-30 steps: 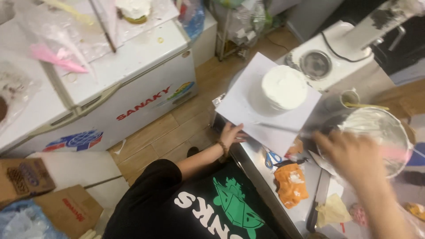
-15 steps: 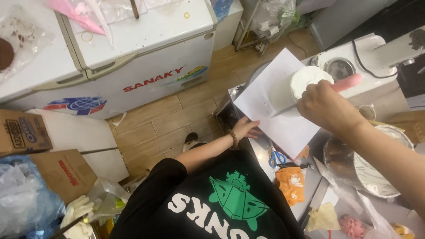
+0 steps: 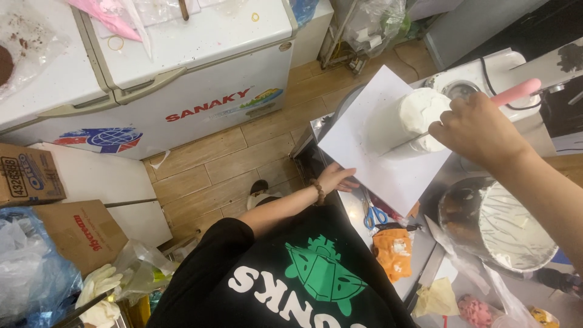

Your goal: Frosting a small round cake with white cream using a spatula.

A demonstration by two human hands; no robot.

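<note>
While the right hand (image 3: pixel 477 129) grips a pink-handled spatula (image 3: pixel 516 92) in a closed fist, its blade lies against the side of a white frosted cake (image 3: pixel 422 115) that stands on a square white board (image 3: pixel 379 152) at the edge of a metal worktop (image 3: pixel 425 273); half a second earlier the same hand held the tool higher over the cake's top, and a second ago it hovered over the mixing bowl. Fingers loosely spread, the left hand (image 3: pixel 337 179), a brown bead bracelet (image 3: pixel 318 192) on its wrist, rests at the near corner of the board, much where it lay in both earlier frames. Just right of the board sits a steel mixing bowl (image 3: pixel 513 225) smeared with white cream, partly hidden by the right forearm, and the white machine beyond the cake is partly hidden by the right hand. Blue-handled scissors (image 3: pixel 375 215) and an orange packet (image 3: pixel 393 252) lie on the worktop below the board, near a yellowish cloth (image 3: pixel 438 299). Across the wooden floor (image 3: pixel 225 164) stands a white chest freezer (image 3: pixel 182 73) with a pink piping bag (image 3: pixel 109 15) on its lid. Cardboard boxes (image 3: pixel 79 234), a blue plastic bag (image 3: pixel 30 273) and pale gloves (image 3: pixel 100 294) crowd the lower left corner
</note>
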